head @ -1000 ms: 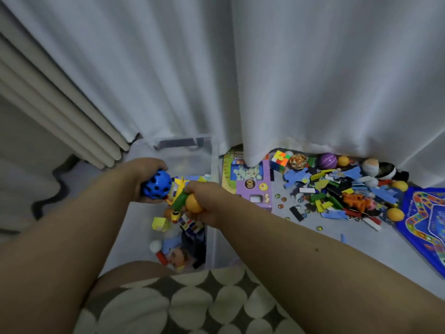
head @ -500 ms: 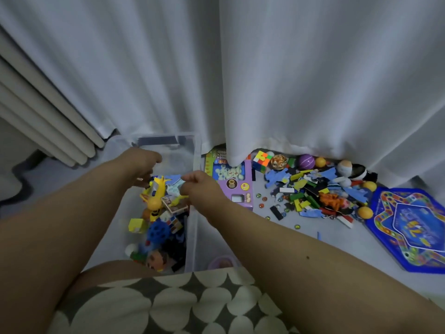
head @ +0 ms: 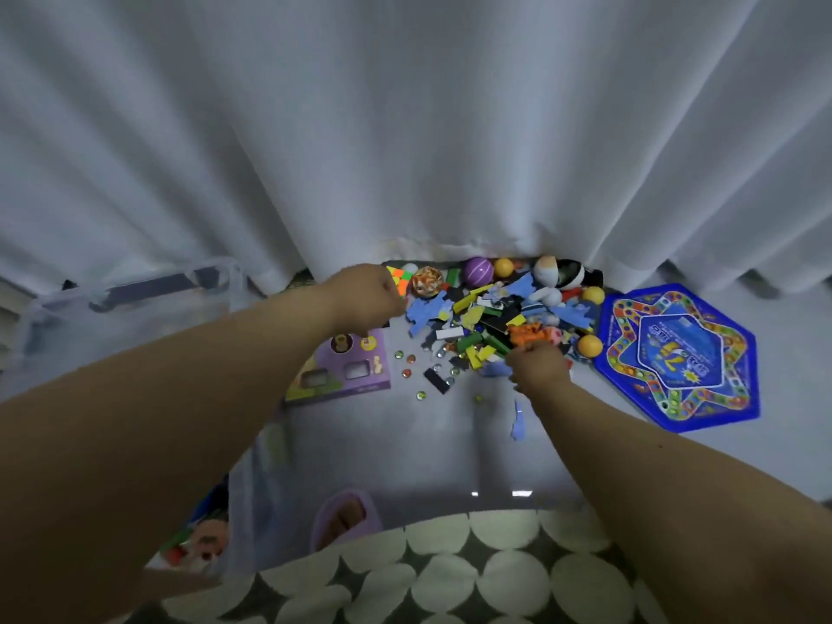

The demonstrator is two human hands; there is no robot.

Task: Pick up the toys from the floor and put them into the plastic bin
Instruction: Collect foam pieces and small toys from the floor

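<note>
1. head view: the toys (head: 495,322) lie in a loose heap on the floor (head: 405,443) at the foot of the curtain (head: 405,128), likely swept together there so they can be scooped by the handful.
2. the left hand (head: 367,292) reaches over the far left edge of the heap, beside a colour cube (head: 398,279) and a patterned ball (head: 427,281); its fingers curl downward, but i cannot tell if they hold anything.
3. the right hand (head: 535,364) rests on the near edge of the heap, fingers curled down into the small blocks beside an orange figure (head: 529,334); what it pinches, if anything, is hidden.
4. the plastic bin (head: 135,299) stands on the left, close enough that each load probably needs only a short swing.
5. the heap's long axis runs left to right along the curtain hem; single pieces point every way.
6. a blue game board (head: 680,358) lies flat just right of the heap, and a purple book (head: 342,367) lies flat between heap and bin.
</note>
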